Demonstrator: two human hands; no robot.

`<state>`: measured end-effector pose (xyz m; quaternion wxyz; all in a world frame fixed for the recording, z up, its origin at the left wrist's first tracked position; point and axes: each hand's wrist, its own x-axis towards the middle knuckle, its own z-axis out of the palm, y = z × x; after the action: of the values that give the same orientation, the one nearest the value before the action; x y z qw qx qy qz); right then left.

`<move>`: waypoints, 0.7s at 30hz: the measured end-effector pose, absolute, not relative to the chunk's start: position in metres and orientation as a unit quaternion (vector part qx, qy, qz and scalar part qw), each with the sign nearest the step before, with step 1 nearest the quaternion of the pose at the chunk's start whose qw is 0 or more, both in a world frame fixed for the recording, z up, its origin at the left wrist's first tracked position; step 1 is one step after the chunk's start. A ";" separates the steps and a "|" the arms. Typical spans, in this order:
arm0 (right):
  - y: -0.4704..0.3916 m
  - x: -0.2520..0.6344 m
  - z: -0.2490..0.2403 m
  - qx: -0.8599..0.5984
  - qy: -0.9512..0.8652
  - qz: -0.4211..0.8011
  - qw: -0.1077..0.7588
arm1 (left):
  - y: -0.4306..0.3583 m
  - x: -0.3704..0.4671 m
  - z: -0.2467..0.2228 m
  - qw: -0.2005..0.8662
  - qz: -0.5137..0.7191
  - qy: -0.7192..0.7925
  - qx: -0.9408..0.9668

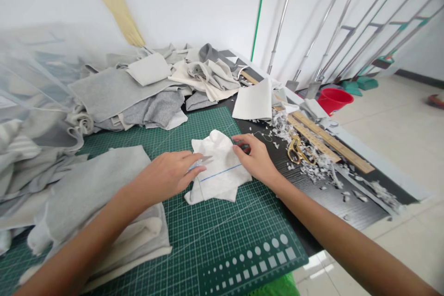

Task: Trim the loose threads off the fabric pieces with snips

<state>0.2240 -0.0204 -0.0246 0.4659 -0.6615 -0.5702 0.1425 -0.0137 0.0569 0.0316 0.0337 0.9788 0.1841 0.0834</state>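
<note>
A small piece of white cloth (222,159) with a blue line drawn across it lies crumpled at its upper edge on the green cutting mat (256,222). Between the thumb and fingers of my left hand (173,173) is a small pointed tool with a clear bluish grip (197,164), its grey metal tip over the cloth; its exact kind is hard to make out. My right hand (255,155) pinches the cloth's right edge between thumb and forefinger. Something dark red shows under that palm, mostly hidden.
Grey and white fabric pieces (114,92) are heaped at the back and left. On the right lie gold-handled scissors (294,148), wooden rulers (333,143) and fabric scraps (319,169). A red bucket (335,99) and long-handled cleaning tools stand beyond the table.
</note>
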 end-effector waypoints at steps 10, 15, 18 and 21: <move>-0.020 0.223 -0.023 -0.664 -0.574 0.166 0.450 | 0.049 -0.013 0.039 -0.050 0.073 0.163 0.983; -0.020 0.221 -0.022 -0.665 -0.578 0.169 0.443 | 0.050 -0.014 0.038 -0.071 0.079 0.153 0.983; -0.020 0.221 -0.022 -0.665 -0.574 0.169 0.447 | 0.051 -0.013 0.040 -0.073 0.089 0.160 0.980; -0.019 0.222 -0.022 -0.665 -0.571 0.174 0.449 | 0.051 -0.012 0.040 -0.072 0.086 0.170 0.979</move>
<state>0.2223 -0.0190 -0.0223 0.4489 -0.6645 -0.5715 0.1741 -0.0120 0.0506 0.0403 -0.0717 0.9790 0.1701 0.0861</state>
